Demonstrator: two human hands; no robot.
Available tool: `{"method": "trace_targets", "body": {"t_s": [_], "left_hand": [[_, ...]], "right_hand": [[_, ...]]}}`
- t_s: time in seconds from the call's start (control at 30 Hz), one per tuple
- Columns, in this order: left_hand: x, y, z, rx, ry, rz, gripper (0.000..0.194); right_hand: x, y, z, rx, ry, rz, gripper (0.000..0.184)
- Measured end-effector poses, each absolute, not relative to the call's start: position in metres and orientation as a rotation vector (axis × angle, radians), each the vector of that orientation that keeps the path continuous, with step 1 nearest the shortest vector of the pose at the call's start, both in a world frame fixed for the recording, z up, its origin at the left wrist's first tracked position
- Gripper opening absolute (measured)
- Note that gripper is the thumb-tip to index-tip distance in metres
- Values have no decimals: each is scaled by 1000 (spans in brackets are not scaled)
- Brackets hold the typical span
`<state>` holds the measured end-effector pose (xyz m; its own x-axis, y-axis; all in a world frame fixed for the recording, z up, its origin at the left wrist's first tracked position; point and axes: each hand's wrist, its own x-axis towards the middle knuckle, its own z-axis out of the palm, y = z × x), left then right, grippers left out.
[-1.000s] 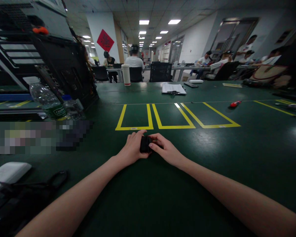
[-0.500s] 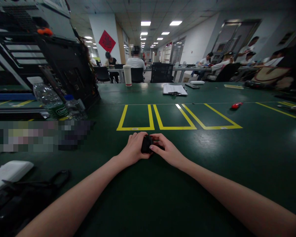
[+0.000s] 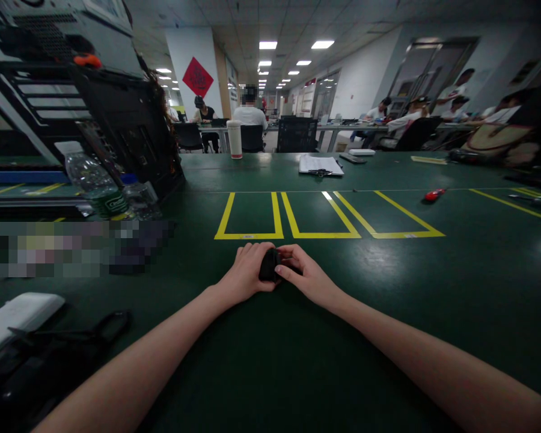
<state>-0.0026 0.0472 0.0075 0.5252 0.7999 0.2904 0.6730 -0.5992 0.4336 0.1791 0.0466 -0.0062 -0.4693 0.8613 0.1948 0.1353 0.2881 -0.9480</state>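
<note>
A small black object (image 3: 269, 265) rests on the dark green table (image 3: 388, 288) straight in front of me, just below the yellow taped boxes (image 3: 247, 215). My left hand (image 3: 244, 273) curls round its left side with the fingers over its top. My right hand (image 3: 305, 276) grips its right side, thumb against the near face. Both hands hide most of the object, so I cannot make out what it is.
A water bottle (image 3: 94, 182) and a black computer case (image 3: 126, 129) stand at the left. Scissors (image 3: 94, 331) and a white block (image 3: 13, 316) lie near left. A clipboard (image 3: 320, 165), a white tumbler (image 3: 235, 139) and a red tool (image 3: 434, 194) sit farther back. People work at distant desks.
The black object has tilted slightly between my hands. Both hands keep their hold in the same spot; the view has shifted a little.
</note>
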Motion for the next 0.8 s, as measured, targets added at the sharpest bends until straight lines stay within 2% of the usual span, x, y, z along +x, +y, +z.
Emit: {"method": "trace_targets", "body": {"t_s": [0.37, 0.53, 0.8], "left_hand": [[-3, 46, 9, 2486, 1251, 683, 55], [-2, 46, 9, 2481, 1246, 669, 54], [-3, 46, 10, 2491, 1265, 668, 55]], "right_hand": [[179, 46, -4, -834, -1809, 1250, 17], [179, 45, -3, -903, -1826, 1227, 24], [180, 45, -4, -807, -1855, 1249, 22]]}}
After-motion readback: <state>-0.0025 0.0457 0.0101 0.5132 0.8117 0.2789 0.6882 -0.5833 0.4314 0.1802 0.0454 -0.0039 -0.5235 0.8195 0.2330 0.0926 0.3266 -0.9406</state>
